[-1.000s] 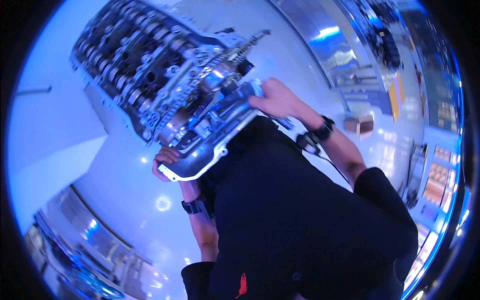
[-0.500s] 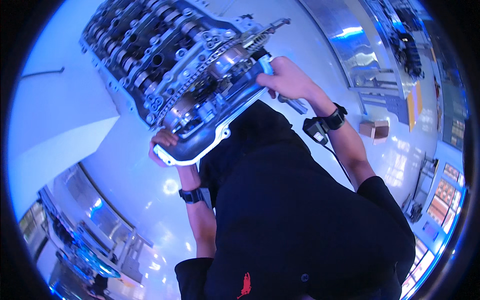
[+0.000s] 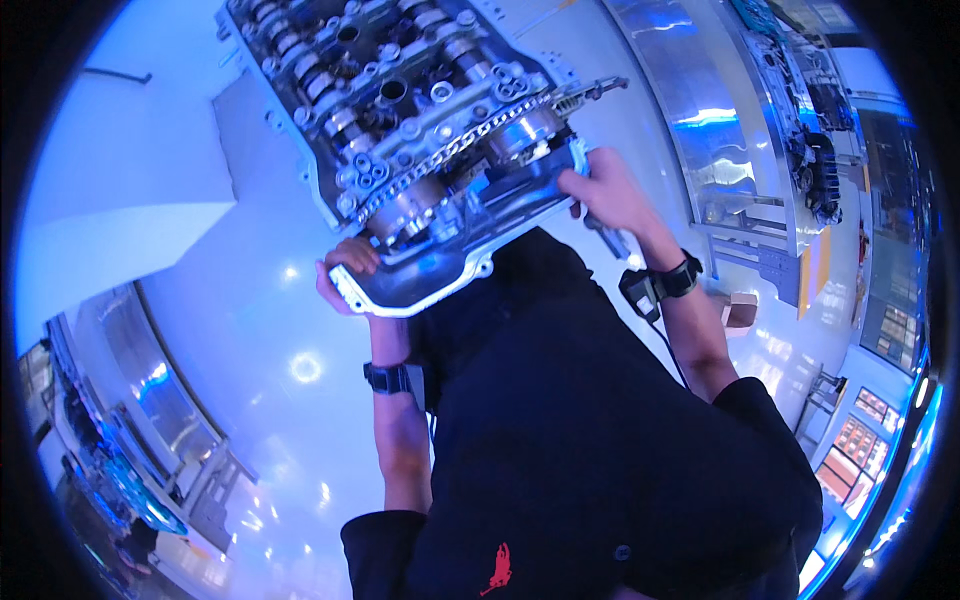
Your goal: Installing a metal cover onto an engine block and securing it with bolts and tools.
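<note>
Engine [image 3: 400,110] sits ahead of me; my left hand [image 3: 340,275] grips its metal cover [image 3: 420,285], my right hand [image 3: 605,195] clasps the opposite edge. Uneven pulling could jam or drop it.

A: What can't be made out around the engine [image 3: 420,110]?

B: Its far end, toward twelve o'clock, is cut off by the dark round rim of the picture. The left hand [image 3: 345,270], at nine o'clock of the engine's near end, is mostly tucked behind the silver cover plate [image 3: 410,285]; only a few fingers show.

A: And the right hand [image 3: 605,195]?

B: At three o'clock of the cover, its fingertips vanish against the metal edge, so the grip itself is unclear. The person's dark shirt [image 3: 590,440] hides everything below the engine toward six o'clock. The shelves [image 3: 800,150] at two o'clock are too small and blurred to identify.
</note>
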Available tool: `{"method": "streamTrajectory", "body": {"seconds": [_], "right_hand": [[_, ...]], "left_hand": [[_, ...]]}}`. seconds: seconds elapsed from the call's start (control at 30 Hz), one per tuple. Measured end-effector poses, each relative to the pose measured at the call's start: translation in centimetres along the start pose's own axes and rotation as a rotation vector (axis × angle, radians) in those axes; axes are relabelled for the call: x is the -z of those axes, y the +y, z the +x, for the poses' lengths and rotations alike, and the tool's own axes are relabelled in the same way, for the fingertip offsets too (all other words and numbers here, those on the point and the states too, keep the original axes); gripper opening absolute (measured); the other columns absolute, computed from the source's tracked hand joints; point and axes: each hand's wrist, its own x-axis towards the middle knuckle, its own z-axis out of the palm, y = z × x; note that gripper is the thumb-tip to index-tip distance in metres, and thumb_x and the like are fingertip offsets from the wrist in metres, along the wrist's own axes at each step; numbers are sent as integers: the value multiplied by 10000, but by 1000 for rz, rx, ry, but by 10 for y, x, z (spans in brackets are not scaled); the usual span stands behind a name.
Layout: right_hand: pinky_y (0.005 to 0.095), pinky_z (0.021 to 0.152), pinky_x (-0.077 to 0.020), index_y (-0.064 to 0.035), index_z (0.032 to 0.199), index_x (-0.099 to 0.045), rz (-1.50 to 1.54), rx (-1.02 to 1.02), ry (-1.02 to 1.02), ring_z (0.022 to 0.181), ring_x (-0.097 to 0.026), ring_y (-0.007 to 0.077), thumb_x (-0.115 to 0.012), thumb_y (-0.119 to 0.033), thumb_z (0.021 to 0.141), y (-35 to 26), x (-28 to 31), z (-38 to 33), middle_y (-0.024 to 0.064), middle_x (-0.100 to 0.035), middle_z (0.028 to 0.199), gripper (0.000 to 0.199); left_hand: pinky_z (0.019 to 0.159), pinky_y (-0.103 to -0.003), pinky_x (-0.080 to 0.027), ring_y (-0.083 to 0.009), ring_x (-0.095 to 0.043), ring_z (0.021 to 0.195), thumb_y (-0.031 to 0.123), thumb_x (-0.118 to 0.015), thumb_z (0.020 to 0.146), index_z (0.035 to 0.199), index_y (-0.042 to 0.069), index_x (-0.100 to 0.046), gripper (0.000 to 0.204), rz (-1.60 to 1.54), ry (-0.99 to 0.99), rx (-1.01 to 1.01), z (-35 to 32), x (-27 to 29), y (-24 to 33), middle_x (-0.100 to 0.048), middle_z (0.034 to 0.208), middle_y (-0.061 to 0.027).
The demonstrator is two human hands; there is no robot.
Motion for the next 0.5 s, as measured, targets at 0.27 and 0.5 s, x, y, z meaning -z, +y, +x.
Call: {"method": "streamTrajectory", "body": {"seconds": [0.27,0.5], "right_hand": [[261,435,-428,38,703,-635,21,-75,75,468,-572,127,-547,-236,764,4,9,4,75,-583,535,294],[268,431,-420,23,665,-631,-17,-70,134,463,-562,132,-543,-252,775,2,10,-3,69,-573,535,310]], "left_hand": [[494,-270,-364,-148,-403,474,384,-249,943,589,88,-421,492,120,164,113,-2,-34,8,-386,513,-53],[467,-279,-396,-159,-424,459,388,-288,946,603,93,-422,472,28,141,122,-10,-30,4,-395,534,-51]]}}
